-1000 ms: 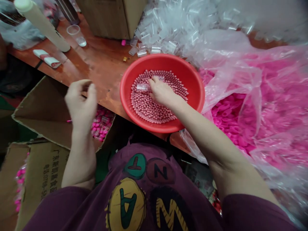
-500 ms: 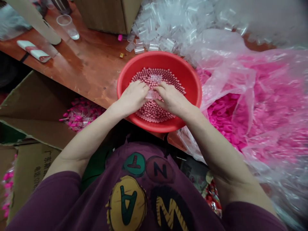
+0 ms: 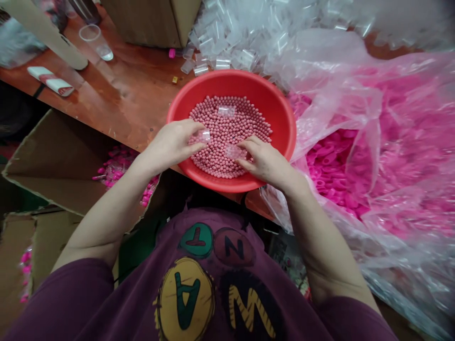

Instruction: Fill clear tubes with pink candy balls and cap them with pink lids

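A red plastic basin (image 3: pixel 279 106) holds a bed of small pink beads (image 3: pixel 216 156). Over its left side, my left hand (image 3: pixel 172 144) grips a small clear plastic cylinder (image 3: pixel 204 136) between thumb and fingers. My right hand (image 3: pixel 265 160) pinches a second clear cylinder (image 3: pixel 235 152), low over the beads right of the middle. Whether either cylinder has beads inside I cannot tell. A third clear cylinder (image 3: pixel 226 111) lies on its side on the beads near the far rim, touched by neither hand.
Behind the basin lies a heap of clear cylinders (image 3: pixel 245 35). To the right, a clear bag (image 3: pixel 355 104) holds bright pink plastic parts (image 3: pixel 330 166). A cardboard box (image 3: pixel 53 156) with pink-topped pieces stands below the table edge. A clear cup (image 3: pixel 97 42) stands at the back left.
My hands have drawn apart from the middle of the basin. The left moved left and the right slightly nearer me, each with a clear cylinder.
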Available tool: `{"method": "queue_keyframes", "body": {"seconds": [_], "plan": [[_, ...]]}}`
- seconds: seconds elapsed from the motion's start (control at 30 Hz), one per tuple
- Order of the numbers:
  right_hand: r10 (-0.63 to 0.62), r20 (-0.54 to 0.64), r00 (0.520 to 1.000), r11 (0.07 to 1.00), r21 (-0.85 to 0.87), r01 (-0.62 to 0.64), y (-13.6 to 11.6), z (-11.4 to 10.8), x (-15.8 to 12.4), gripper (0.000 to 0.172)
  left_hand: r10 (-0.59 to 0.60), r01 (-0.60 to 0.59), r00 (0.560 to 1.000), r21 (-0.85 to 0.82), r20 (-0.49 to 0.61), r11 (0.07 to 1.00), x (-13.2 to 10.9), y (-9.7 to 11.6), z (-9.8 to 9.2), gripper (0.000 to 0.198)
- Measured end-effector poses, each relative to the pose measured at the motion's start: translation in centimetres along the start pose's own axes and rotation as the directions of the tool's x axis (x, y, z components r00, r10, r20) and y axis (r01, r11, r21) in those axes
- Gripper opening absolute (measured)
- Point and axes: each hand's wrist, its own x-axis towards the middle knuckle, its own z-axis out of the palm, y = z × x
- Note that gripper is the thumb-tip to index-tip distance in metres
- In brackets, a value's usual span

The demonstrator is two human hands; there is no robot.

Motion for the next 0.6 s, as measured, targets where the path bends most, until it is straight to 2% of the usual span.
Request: {"method": "queue_keyframes", "body": {"seconds": [0.1,0.2,0.33,0.47,0.53,0.6], "plan": [[0.129,0.050,0.990,0.972,-0.206,-0.116,-0.9,-0.2,1.1,0.038,-0.048,0.045,0.999,0.156,0.017,0.987,0.7,0.5,2.3,0.032],[0.228,0.045,0.973,0.913,-0.356,-0.198,-0.8,-0.5,3.1,0.043,-0.129,0.137,0.990,0.240,-0.047,0.961,1.0,0.6,3.9,0.032],[0.276,0.089,0.957,0.893,-0.392,-0.221,0.1,-0.2,6.5,0.048,-0.135,0.166,0.963,0.119,-0.231,0.979,1.0,-0.7,5.1,0.040],[0.232,0.158,0.960,0.933,-0.314,-0.174,-0.7,1.3,9.7,0.041,-0.113,0.092,0.885,-0.068,-0.452,0.993,1.0,-2.3,6.1,0.047],[0.199,0.168,0.966,0.949,-0.278,-0.147,-1.6,2.4,11.2,0.039,-0.135,0.089,0.864,-0.117,-0.485,0.989,1.0,-2.4,6.1,0.049],[0.143,0.149,0.978,0.967,-0.232,-0.106,-2.4,3.7,12.6,0.039,-0.174,0.122,0.871,-0.141,-0.460,0.982,1.0,-1.9,5.6,0.052]]}}
